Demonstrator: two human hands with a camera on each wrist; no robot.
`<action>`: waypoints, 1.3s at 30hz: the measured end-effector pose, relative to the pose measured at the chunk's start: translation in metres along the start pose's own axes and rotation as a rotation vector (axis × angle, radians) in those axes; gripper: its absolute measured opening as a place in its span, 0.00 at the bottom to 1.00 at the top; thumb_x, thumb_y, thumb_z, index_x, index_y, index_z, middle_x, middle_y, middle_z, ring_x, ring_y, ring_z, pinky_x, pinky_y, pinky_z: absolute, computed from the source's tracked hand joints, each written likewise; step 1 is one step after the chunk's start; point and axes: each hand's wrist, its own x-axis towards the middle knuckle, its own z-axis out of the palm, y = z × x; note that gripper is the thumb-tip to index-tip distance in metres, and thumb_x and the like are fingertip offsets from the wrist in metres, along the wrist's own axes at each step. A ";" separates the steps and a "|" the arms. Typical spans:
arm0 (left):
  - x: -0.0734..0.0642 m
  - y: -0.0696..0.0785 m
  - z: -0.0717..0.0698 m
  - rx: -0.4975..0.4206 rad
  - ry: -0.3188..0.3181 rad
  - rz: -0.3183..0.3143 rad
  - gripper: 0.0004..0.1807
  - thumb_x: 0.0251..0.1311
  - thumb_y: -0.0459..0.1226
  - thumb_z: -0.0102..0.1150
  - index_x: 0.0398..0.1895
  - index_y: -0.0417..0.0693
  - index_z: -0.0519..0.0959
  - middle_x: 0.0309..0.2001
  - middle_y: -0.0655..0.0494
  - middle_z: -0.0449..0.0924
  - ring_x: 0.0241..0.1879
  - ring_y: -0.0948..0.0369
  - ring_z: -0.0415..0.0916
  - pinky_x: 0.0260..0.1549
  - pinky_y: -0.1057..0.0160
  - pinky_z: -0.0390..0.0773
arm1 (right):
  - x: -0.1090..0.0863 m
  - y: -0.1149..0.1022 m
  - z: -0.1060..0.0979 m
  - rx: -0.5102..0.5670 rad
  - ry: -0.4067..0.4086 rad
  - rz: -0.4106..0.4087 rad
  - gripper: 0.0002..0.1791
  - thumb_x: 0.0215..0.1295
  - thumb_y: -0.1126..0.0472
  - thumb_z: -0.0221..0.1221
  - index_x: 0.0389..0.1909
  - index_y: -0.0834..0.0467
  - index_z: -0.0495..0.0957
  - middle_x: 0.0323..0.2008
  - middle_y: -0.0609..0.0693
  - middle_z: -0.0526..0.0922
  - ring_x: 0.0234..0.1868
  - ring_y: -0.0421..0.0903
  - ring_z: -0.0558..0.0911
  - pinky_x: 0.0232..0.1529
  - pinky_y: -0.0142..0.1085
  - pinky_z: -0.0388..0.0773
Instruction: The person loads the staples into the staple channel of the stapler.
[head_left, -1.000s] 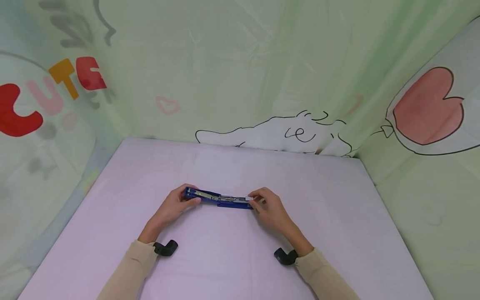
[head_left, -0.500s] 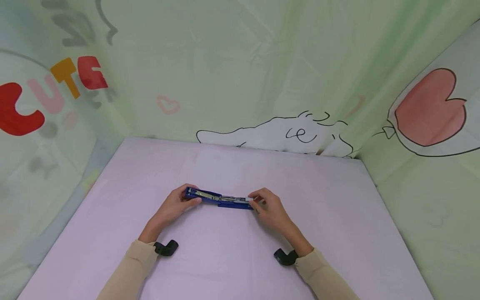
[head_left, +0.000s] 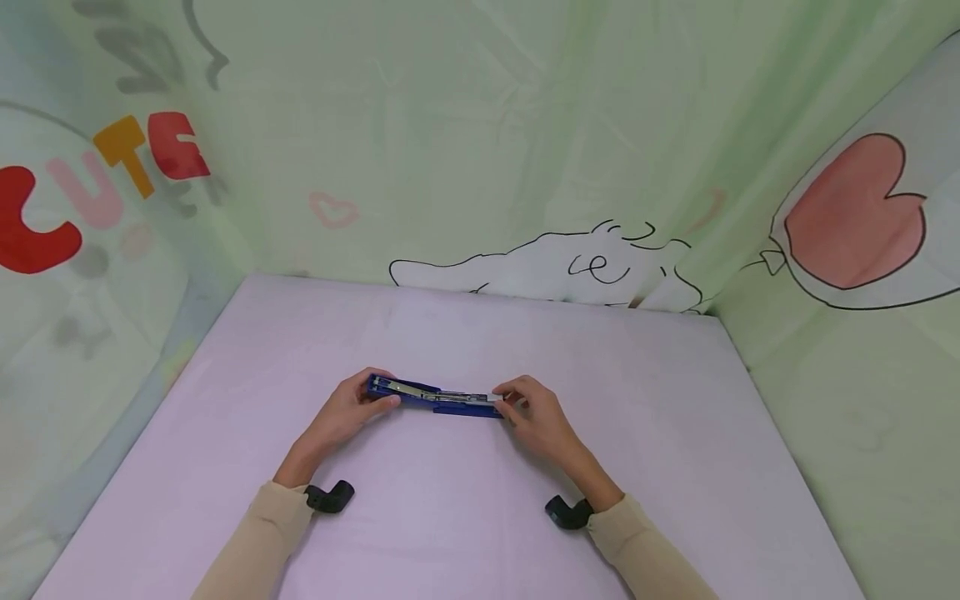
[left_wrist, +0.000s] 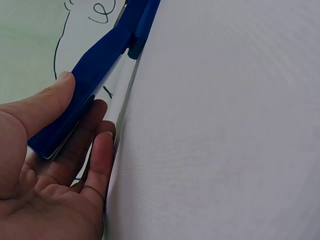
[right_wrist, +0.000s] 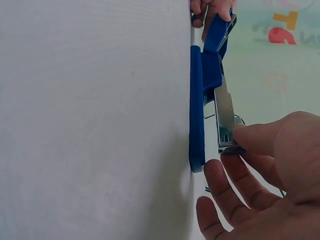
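A blue stapler (head_left: 468, 410) lies swung wide open on the table, its metal magazine (right_wrist: 226, 112) showing along the base. My left hand (head_left: 351, 410) holds the raised top arm (left_wrist: 95, 70) at the left end, thumb on one side and fingers beneath. At the right end, my right hand (head_left: 542, 417) pinches a small silvery strip of staples (head_left: 495, 397) between thumb and forefinger, right at the magazine's end. The other right fingers (right_wrist: 220, 180) lie loosely bent near the base's tip. My fingertips partly hide the strip.
A pale lilac cloth covers the table (head_left: 450, 517). Light green printed curtains (head_left: 465, 150) stand behind the table and along both sides. A black wrist camera (head_left: 330, 497) sits on the left wrist, another black camera (head_left: 568, 512) on the right.
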 end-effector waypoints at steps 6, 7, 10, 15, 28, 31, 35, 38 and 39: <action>0.001 -0.001 -0.001 0.012 0.006 0.002 0.23 0.70 0.41 0.70 0.64 0.45 0.77 0.60 0.40 0.84 0.47 0.59 0.78 0.45 0.69 0.76 | 0.001 0.000 0.001 0.009 0.010 -0.018 0.08 0.72 0.64 0.67 0.49 0.57 0.86 0.45 0.51 0.86 0.46 0.47 0.83 0.52 0.45 0.82; 0.001 -0.001 -0.001 0.015 0.008 -0.001 0.23 0.70 0.41 0.70 0.64 0.45 0.77 0.60 0.40 0.84 0.47 0.59 0.78 0.45 0.69 0.76 | 0.001 0.000 0.001 0.009 0.010 -0.018 0.08 0.72 0.64 0.67 0.49 0.57 0.86 0.45 0.51 0.86 0.46 0.47 0.83 0.52 0.45 0.82; 0.000 0.000 -0.002 0.024 0.010 -0.010 0.24 0.70 0.42 0.70 0.64 0.46 0.77 0.60 0.40 0.84 0.48 0.59 0.78 0.45 0.69 0.76 | 0.001 0.000 0.001 0.004 0.008 -0.008 0.08 0.72 0.63 0.67 0.50 0.56 0.86 0.45 0.51 0.86 0.46 0.46 0.83 0.53 0.44 0.82; 0.000 0.001 -0.001 0.031 0.008 -0.008 0.24 0.70 0.41 0.70 0.64 0.45 0.77 0.60 0.40 0.84 0.48 0.59 0.78 0.45 0.69 0.76 | 0.000 -0.001 0.001 -0.005 0.001 0.012 0.09 0.73 0.64 0.66 0.50 0.56 0.86 0.46 0.51 0.86 0.47 0.46 0.82 0.54 0.46 0.82; -0.001 0.003 0.000 0.035 0.011 -0.021 0.23 0.70 0.41 0.70 0.65 0.46 0.77 0.60 0.40 0.84 0.48 0.58 0.78 0.45 0.68 0.76 | -0.002 0.001 0.000 -0.003 -0.002 0.018 0.09 0.72 0.64 0.67 0.50 0.56 0.86 0.45 0.50 0.86 0.46 0.45 0.82 0.53 0.45 0.81; -0.002 0.003 0.000 0.035 0.010 -0.026 0.24 0.70 0.42 0.70 0.65 0.46 0.77 0.60 0.40 0.84 0.47 0.58 0.78 0.45 0.68 0.76 | -0.002 0.001 0.001 -0.007 -0.003 0.016 0.09 0.72 0.64 0.67 0.50 0.56 0.86 0.45 0.50 0.86 0.46 0.45 0.82 0.52 0.45 0.81; -0.001 0.003 0.000 0.027 0.010 -0.020 0.24 0.70 0.42 0.70 0.65 0.46 0.77 0.61 0.40 0.84 0.48 0.59 0.78 0.46 0.68 0.76 | -0.001 0.000 0.000 -0.011 -0.005 0.015 0.09 0.72 0.64 0.67 0.50 0.56 0.86 0.45 0.50 0.86 0.45 0.45 0.82 0.52 0.44 0.81; 0.000 0.002 0.000 0.025 0.011 -0.014 0.24 0.70 0.42 0.69 0.65 0.46 0.77 0.61 0.40 0.84 0.49 0.59 0.78 0.46 0.68 0.76 | -0.001 -0.002 0.000 -0.016 -0.007 0.017 0.09 0.71 0.64 0.67 0.50 0.57 0.86 0.45 0.50 0.86 0.45 0.45 0.82 0.51 0.43 0.81; 0.000 0.002 0.000 0.025 0.011 -0.012 0.24 0.70 0.43 0.69 0.65 0.46 0.77 0.61 0.40 0.84 0.49 0.59 0.78 0.46 0.68 0.76 | -0.001 -0.002 -0.001 -0.017 -0.007 0.017 0.09 0.71 0.64 0.67 0.50 0.57 0.86 0.45 0.50 0.86 0.45 0.45 0.82 0.51 0.43 0.80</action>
